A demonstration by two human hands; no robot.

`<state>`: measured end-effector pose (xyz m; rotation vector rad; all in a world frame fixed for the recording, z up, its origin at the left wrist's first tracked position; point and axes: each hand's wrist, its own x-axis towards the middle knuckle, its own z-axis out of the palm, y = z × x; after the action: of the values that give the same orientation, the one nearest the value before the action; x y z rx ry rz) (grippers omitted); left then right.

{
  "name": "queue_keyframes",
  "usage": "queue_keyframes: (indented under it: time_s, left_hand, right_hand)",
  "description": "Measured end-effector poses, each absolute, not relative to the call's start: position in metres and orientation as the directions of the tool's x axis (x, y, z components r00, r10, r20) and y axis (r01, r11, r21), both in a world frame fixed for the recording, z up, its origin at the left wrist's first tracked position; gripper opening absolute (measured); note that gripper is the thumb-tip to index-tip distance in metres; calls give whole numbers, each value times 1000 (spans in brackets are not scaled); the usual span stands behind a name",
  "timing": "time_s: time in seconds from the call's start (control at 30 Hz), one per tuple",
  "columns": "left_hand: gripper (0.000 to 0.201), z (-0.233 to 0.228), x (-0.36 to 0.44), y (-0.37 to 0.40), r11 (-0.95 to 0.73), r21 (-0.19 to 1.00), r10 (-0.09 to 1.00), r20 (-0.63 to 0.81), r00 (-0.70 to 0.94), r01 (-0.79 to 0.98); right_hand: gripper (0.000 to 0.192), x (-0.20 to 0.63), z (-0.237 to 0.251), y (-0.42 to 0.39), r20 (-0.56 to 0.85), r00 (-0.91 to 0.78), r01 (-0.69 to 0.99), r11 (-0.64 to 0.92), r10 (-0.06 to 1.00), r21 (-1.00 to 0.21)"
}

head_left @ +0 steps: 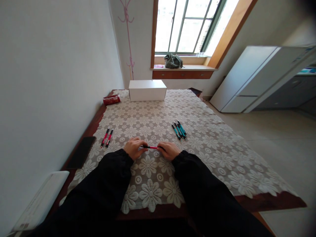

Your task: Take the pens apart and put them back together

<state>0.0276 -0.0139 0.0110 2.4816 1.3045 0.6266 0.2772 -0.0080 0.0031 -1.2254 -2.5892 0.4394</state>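
A pink and black pen (153, 147) is held level between my two hands, just above or on the lace tablecloth (148, 166). My left hand (134, 148) pinches its left end and my right hand (169, 150) pinches its right end, so both tips are partly hidden by fingers. Left of my hands lie two pink and black pens (105, 137), side by side and slanted. To the right, several teal and black pens (179, 130) lie in a close group.
A white box (147, 91) stands at the table's far end, beside a red packet (111, 99). Along the left edge lie a dark phone (81, 152) and a white flat object (41, 200). A wall borders the table on the left.
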Motion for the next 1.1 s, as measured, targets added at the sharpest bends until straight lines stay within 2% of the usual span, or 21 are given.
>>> queue_keyframes:
  time_s: [0.27,0.5,0.9,1.1]
  left_hand:
    - [22,12,29,-14,-527,380,849,191,493,760]
    - [21,10,30,-14,-547,332,837,227,498,768]
    - [19,11,33,-17,-572,294,820,230,524,766]
    - [37,8,32,-16,-579,298,815,243,526,759]
  right_hand:
    - [19,275,1,-8,47,-574,757,552,817,-350]
    - [25,273,3,-7,-17,-575,779,541,818,-317]
    - [24,273,-2,-7,7,-568,781,542,823,-310]
    - [21,275,-2,-6,44,-582,755,560,812,-341]
